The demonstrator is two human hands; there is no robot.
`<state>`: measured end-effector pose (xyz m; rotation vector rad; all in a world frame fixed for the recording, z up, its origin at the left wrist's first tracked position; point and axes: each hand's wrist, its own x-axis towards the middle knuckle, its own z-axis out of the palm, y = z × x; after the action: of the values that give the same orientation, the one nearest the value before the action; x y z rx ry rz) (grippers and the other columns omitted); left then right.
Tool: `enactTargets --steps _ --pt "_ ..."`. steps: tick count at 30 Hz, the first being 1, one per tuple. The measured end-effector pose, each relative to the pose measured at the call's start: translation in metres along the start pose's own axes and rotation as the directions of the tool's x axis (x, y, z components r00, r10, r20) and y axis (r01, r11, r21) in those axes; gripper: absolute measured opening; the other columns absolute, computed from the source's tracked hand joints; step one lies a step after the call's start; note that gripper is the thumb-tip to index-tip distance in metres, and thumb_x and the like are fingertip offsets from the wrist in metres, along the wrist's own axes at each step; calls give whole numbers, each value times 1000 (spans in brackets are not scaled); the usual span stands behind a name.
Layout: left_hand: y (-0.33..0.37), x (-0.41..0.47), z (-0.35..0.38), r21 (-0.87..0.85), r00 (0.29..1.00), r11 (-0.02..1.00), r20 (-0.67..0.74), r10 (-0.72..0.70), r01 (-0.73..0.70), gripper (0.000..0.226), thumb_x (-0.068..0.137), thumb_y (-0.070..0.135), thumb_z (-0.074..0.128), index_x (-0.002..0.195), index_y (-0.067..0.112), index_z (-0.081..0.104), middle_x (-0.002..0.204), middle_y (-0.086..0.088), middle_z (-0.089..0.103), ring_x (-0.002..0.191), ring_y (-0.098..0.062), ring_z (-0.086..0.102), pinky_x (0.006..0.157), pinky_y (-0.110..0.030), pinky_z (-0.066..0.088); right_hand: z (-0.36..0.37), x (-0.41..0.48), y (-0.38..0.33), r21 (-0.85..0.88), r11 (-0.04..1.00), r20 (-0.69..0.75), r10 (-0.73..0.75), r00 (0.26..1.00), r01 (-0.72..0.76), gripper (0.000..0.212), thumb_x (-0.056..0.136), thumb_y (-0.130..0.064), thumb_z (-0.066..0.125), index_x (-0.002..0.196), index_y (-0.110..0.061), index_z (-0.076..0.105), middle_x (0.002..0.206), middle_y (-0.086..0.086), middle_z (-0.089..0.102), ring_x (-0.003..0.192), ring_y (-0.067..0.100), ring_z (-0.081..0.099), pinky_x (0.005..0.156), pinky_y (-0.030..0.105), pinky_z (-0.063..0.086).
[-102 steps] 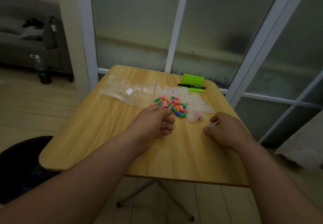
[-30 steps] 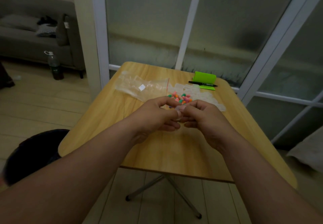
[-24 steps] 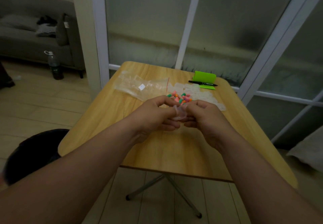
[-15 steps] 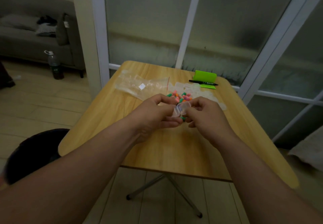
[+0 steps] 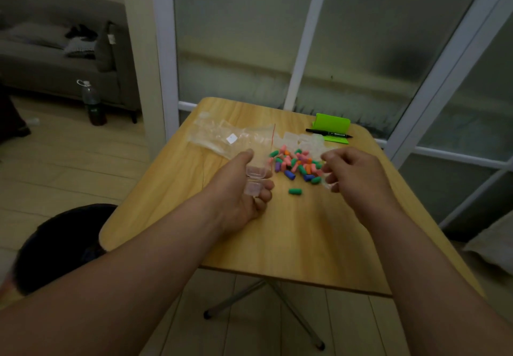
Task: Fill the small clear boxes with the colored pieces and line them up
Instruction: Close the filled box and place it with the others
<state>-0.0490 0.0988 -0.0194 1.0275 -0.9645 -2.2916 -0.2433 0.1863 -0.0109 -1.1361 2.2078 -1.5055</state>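
head view | left hand (image 5: 241, 195) at middle of frame grips a small clear box (image 5: 254, 180), its lid flipped up | right hand (image 5: 354, 173) has loose curled fingers with nothing in them, just right of the pile of colored pieces (image 5: 296, 163) on the wooden table (image 5: 291, 240) | one green piece (image 5: 294, 191) lies alone below the pile

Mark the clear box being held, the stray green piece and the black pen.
clear box (image 5: 253, 187), head view, lower half.
stray green piece (image 5: 294, 191), head view, middle.
black pen (image 5: 329, 133), head view, mid-barrel.
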Motion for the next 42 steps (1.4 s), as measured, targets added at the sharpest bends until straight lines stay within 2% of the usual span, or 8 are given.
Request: enactTargets --steps 11,16,21,27,32,36,39,42 --pt "-5 11 2 -79 996 994 -67 65 -70 52 107 52 42 125 8 64 91 -13 58 65 -20 55 49 -25 45 32 -13 17 -546 807 239 -106 965 224 15 98 -29 72 112 -27 76 110 -9 70 94 8 60 80 30 49" --pt "-6 9 4 -86 999 995 -16 49 -50 51 108 51 40 131 10 62 102 -16 60 75 -22 58 56 -29 51 32 -13 10 -447 862 190 -169 967 239 2 96 -28 74 97 -29 74 97 -13 70 93 9 64 75 29 46" --pt "-7 11 4 -68 996 997 72 47 -42 53 109 51 37 129 9 62 92 -11 60 70 -18 55 62 -29 47 30 -26 -17 -168 925 157 -316 936 341 6 96 -25 76 100 -28 73 92 -18 71 87 -5 65 70 10 46" --pt "-10 12 9 -155 983 987 169 67 -40 60 110 48 31 141 5 60 130 -14 69 118 -25 64 112 -39 45 46 -36 -20 -366 803 319 -366 874 470 5 90 -32 78 91 -31 73 94 -13 52 84 0 50 68 20 36" --pt "-9 13 9 -187 976 982 202 78 -40 54 110 47 33 115 7 69 103 -12 75 90 -21 72 92 -35 54 44 -35 -20 -307 822 365 -363 857 479 7 91 -33 77 97 -31 78 96 -13 53 84 -4 50 69 16 33" --pt "-8 15 10 -131 991 990 115 70 -55 52 108 49 34 116 9 67 81 -8 61 68 -16 52 64 -28 42 20 -13 -18 -258 899 171 -319 932 355 12 98 -23 70 102 -30 78 97 -12 67 89 1 61 73 17 43" --pt "-7 16 10 -134 996 989 52 67 -59 53 107 50 37 113 7 68 78 -8 59 64 -16 52 60 -27 42 -8 7 0 -372 900 -26 -254 967 226 15 101 -20 65 104 -26 78 99 -13 71 91 6 63 74 26 45" --pt "-7 17 10 -133 997 989 33 65 -60 52 107 49 38 110 7 68 81 -9 60 65 -17 52 60 -28 42 -8 15 23 -568 801 7 -226 974 190 15 100 -21 66 108 -27 77 107 -2 68 91 13 59 72 32 42"
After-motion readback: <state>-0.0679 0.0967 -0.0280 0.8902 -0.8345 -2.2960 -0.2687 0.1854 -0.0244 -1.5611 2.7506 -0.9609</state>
